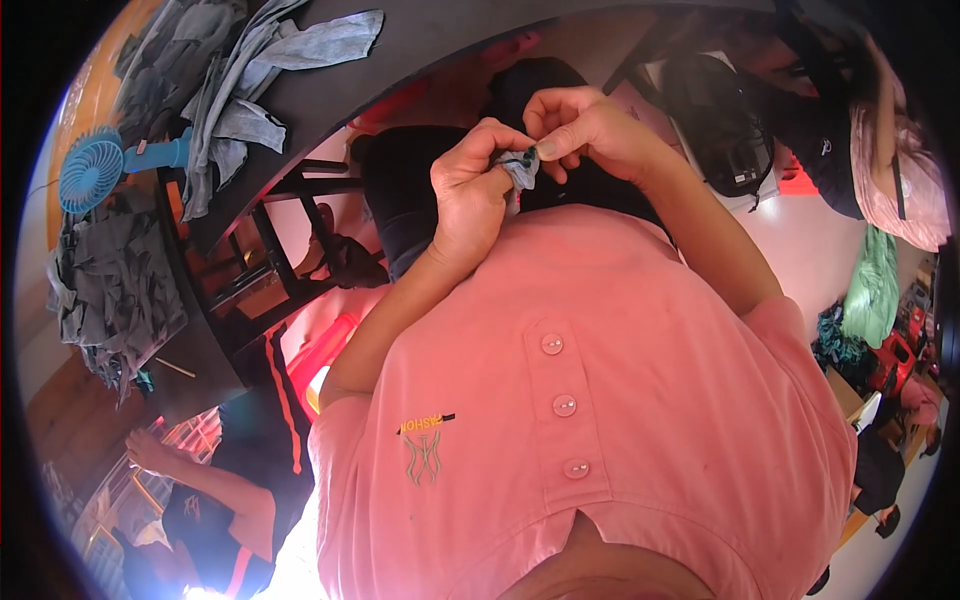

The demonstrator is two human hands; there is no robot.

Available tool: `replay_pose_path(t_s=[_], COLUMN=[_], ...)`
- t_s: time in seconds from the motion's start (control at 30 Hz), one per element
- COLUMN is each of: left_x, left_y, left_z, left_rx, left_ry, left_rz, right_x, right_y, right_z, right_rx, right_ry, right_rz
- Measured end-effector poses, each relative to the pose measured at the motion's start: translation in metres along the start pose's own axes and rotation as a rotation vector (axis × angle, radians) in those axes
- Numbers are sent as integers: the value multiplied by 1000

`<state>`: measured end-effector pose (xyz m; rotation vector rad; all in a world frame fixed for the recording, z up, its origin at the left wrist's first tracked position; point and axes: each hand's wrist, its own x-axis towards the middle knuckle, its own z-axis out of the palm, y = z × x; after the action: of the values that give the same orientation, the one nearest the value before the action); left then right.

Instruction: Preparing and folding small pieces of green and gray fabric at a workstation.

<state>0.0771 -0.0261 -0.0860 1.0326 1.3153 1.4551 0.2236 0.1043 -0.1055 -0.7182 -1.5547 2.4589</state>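
Note:
A small crumpled piece of grey-blue cloth [521,172] with a dark edge is held up in front of my lap. My left hand [468,195] is closed around it, thumb and fingers gripping its left side. At the cloth's upper right, my right hand [590,130] is closed in a pinch, its thumb against the dark edge. Whether a thread or some other small thing is also between the right fingertips cannot be made out. Part of the cloth is hidden inside the left fingers.
To the left, a dark table [335,75] carries grey-blue cloth strips [250,115] and a blue handheld fan [92,168]. A grey cloth pile [120,280] lies nearer. Black stool legs [275,245] stand beside me. A black backpack [735,140] sits at right. Another person's arm [215,480] shows lower left.

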Motion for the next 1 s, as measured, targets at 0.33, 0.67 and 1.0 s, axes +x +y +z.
replay_pose_path(t_s=[0.33,0.67,1.0], left_x=[3,8,11], left_y=[-10,-20,-22], left_z=[0,-5,3], left_rx=[-115,-71,57], left_ry=[32,251,361], left_rz=[-133,-86,-16], right_x=[5,-8,14], right_y=[7,-3,15], right_z=[-10,36,62], right_rx=[-11,-353,-806], right_ry=[43,372,547], right_rz=[39,-389,-616])
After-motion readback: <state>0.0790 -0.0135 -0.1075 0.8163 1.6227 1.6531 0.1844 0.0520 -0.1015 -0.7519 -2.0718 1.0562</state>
